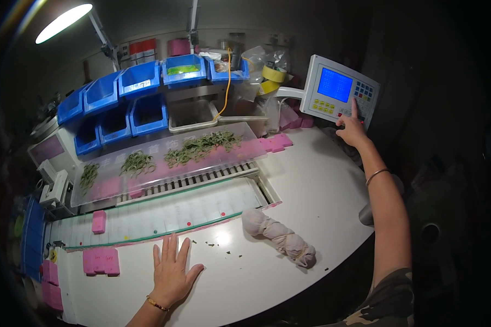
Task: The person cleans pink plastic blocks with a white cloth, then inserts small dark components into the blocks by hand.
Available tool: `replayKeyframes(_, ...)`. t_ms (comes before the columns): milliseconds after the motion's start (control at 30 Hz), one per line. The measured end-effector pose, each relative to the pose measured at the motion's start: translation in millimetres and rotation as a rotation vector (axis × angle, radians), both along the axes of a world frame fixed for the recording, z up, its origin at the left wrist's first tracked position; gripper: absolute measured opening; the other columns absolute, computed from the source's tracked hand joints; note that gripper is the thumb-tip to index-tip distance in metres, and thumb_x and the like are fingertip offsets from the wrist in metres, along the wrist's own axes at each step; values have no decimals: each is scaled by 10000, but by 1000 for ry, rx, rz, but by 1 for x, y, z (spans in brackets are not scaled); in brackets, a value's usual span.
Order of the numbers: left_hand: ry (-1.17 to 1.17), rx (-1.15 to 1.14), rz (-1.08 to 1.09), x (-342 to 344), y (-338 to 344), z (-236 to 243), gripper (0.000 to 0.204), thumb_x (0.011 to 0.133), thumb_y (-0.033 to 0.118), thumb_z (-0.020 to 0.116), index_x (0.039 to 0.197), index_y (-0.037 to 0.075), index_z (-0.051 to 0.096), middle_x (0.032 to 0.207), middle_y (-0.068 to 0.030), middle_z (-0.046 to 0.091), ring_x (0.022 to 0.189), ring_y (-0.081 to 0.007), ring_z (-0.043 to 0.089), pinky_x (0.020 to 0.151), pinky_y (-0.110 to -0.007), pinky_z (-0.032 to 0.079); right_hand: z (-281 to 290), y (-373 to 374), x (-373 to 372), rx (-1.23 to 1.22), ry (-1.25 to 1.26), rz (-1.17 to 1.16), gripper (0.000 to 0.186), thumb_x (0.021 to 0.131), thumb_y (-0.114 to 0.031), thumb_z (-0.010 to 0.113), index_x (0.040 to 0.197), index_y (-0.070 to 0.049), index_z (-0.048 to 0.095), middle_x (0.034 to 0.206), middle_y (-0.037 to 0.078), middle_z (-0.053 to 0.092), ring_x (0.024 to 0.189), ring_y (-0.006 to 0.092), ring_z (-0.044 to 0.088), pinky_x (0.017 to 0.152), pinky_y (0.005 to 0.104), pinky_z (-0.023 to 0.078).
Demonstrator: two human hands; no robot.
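My left hand (171, 268) lies flat and open on the white worktop (310, 205), fingers spread, just below a glass strip (142, 217) with small coloured dots. My right hand (350, 128) reaches to a control panel (312, 82) with a blue screen, its index finger extended onto or just over the keys and the other fingers bent, holding nothing. A twisted bundle of greyish cloth (278, 238) lies between my hands, with small dark green bits scattered nearby. Behind the glass strip, small green items (202, 147) sit in several clusters on a translucent tray (114, 180).
Blue bins (139, 77) stand in two rows at the back, beside yellow tape rolls (273, 73) and plastic bags. Pink blocks (101, 261) sit at the left and back. A white machine (57, 188) stands at the left. A lamp (64, 23) shines from the upper left.
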State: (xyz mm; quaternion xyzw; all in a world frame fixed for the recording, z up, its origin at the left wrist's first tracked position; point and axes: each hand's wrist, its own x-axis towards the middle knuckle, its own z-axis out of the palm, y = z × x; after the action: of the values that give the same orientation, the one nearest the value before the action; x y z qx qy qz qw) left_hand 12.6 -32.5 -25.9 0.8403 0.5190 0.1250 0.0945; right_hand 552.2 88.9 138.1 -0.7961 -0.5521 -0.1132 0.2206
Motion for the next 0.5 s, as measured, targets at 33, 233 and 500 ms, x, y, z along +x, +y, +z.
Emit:
replayKeyframes(33, -13, 0, 4, -3, -1, 1, 698, 880, 430, 595, 1424, 53, 370, 1508, -234, 243, 1423, -371, 170, 1138, -537, 85, -2, 5, -2, 19, -9, 36, 191, 689, -23, 744, 793, -63, 589, 1576, 186, -59, 1317, 344, 429, 986, 375, 455)
replayKeyframes(233, -84, 218, 101, -25, 24, 11, 656, 883, 326, 624, 1414, 42, 366, 1477, -254, 280, 1396, -395, 230, 1140, -520, 132, -13, 7, 37, 132, -84, 127, 251, 646, 47, 707, 793, -30, 519, 1570, 125, 127, 1262, 311, 485, 971, 365, 464)
replayKeyframes(500, -86, 343, 734, -188, 119, 0, 451, 803, 221, 676, 1203, 43, 564, 1271, -179, 542, 1182, -361, 478, 1000, -442, 391, -12, 13, 48, 114, -51, 120, 240, 672, 99, 668, 760, -27, 483, 1582, 153, 40, 1435, 365, 186, 1063, 391, 388)
